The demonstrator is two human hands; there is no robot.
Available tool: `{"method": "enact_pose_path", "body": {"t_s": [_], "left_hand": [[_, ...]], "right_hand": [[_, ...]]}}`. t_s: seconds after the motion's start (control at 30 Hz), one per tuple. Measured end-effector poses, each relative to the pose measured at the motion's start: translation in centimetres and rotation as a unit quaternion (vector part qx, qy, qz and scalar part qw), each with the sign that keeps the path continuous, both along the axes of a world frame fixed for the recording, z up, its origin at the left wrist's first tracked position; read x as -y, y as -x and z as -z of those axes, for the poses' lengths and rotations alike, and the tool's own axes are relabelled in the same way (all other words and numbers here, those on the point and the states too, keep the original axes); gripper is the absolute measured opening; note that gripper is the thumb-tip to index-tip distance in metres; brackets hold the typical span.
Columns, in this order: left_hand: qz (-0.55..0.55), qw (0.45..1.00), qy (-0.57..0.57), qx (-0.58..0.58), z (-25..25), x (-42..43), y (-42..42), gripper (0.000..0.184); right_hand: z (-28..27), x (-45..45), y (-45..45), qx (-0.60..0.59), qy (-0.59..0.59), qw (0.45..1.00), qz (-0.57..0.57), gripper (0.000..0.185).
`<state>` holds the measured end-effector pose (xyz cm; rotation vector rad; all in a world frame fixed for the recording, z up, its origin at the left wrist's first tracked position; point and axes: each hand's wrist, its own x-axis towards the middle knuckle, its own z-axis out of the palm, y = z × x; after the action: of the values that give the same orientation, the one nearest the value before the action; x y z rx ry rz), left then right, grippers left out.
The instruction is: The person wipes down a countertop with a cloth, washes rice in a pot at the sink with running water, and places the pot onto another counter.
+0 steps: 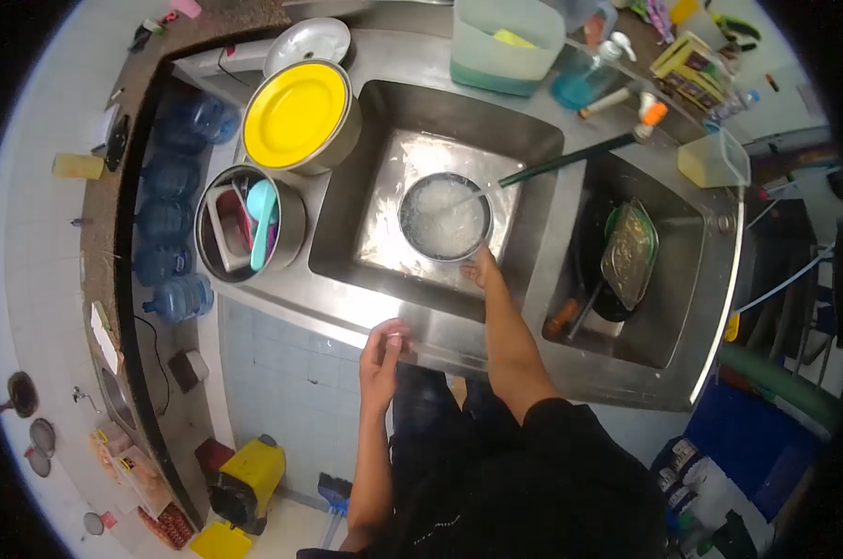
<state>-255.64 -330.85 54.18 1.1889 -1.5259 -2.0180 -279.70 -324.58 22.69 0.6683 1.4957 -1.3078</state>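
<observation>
A round metal pot (pixel 446 216) stands in the larger sink basin (pixel 375 140). Cloudy whitish water (pixel 445 210) fills it, and a stream runs into it from the green faucet pipe (pixel 570 158). My right hand (pixel 480 267) is at the pot's near right rim, thumb by the rim and fingers low against the outer side. In front of the sink's near edge, my left hand (pixel 381 361) hangs with loosely curled fingers, apart from the pot. I see nothing held in it.
Left of the basin stand a pot with a yellow plate (pixel 294 114) and a pot of utensils (pixel 252 224). The smaller basin (pixel 668 317) holds dark pans and a green-rimmed item. A plastic tub (pixel 505 47) and a soap bottle (pixel 580 84) line the back.
</observation>
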Motion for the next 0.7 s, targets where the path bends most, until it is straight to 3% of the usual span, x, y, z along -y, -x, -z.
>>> {"method": "enact_pose_path", "body": {"t_s": [0.03, 0.17, 0.33, 0.4, 0.43, 0.6, 0.7], "left_hand": [[-0.008, 1.0, -0.018, -0.008, -0.1, 1.5, 1.7, 0.026], [-0.015, 0.999, -0.046, -0.016, 3.2, 5.5, 5.0, 0.023], [0.043, 0.993, -0.11, 0.013, 5.9, 9.0, 8.1, 0.022], [0.08, 0.985, -0.15, 0.025, 7.1, 10.0, 9.1, 0.024], [0.094, 0.982, -0.157, 0.047, 7.7, 10.7, 9.8, 0.024], [0.126, 0.963, -0.21, 0.107, 13.9, 12.3, 12.8, 0.025], [0.099, 0.95, -0.248, 0.16, 17.9, 12.2, 14.8, 0.026]], "right_hand": [[-0.3, 0.6, -0.4, 0.044, 0.077, 0.994, 0.069, 0.079], [-4.7, 3.5, -0.9, 0.002, 0.094, 0.988, 0.125, 0.092], [-2.5, 6.3, -0.4, 0.019, 0.123, 0.979, 0.16, 0.091], [-2.4, 7.5, 0.3, 0.031, 0.059, 0.989, 0.129, 0.081], [-0.6, 8.4, 0.3, -0.031, 0.136, 0.973, 0.184, 0.069], [0.3, 12.3, 2.0, -0.006, 0.083, 0.983, 0.163, 0.057], [0.7, 14.7, 2.1, -0.093, 0.111, 0.948, 0.283, 0.041]]}}
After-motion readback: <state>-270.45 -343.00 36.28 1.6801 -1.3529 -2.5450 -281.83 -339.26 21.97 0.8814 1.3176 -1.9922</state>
